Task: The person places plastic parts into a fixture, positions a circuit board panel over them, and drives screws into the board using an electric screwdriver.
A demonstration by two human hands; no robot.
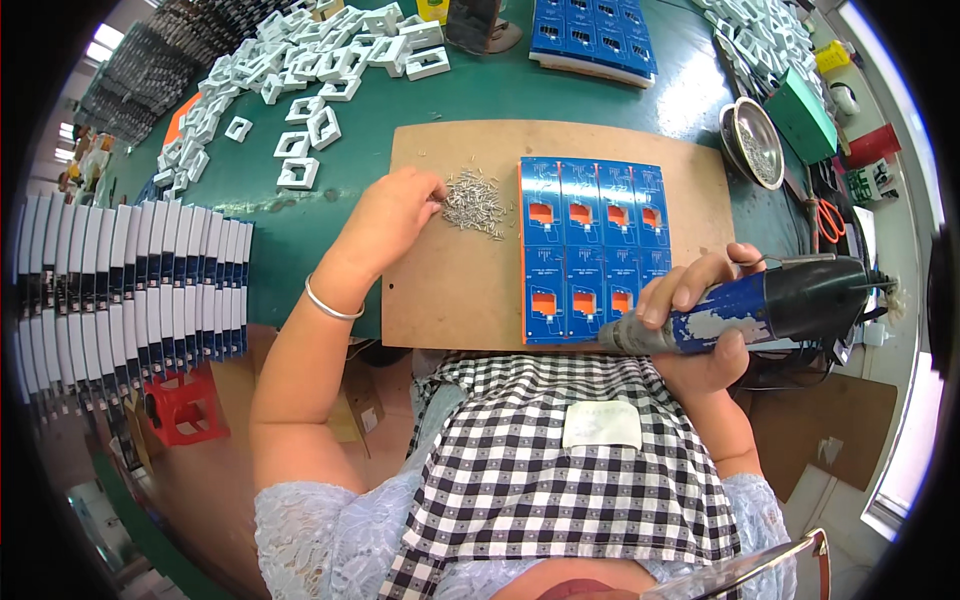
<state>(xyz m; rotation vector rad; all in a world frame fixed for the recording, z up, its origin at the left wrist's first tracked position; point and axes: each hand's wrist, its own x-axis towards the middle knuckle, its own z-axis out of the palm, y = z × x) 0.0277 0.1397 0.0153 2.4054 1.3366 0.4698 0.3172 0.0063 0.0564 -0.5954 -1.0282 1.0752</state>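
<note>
My left hand (398, 215) reaches to the left edge of a loose pile of small silvery screws (475, 206). Its thumb and forefinger are pinched together there; whatever is between them is hidden. My right hand (690, 285) is wrapped round a blue and black electric screwdriver (738, 308), held nearly level with its grey nose pointing left. That nose is over the lower right of a blue circuit board panel (563, 262), where I cannot tell whether the tip touches. Orange shows through the panel's cutouts. Panel and screws lie on a brown board (445, 300).
White plastic frames (330, 65) are heaped at the back left of the green table (470, 90). More blue panels (592, 40) are stacked at the back. On the right are a metal bowl of screws (757, 143) and orange-handled scissors (830, 220). Rows of white-and-blue assemblies (140, 280) stand at left.
</note>
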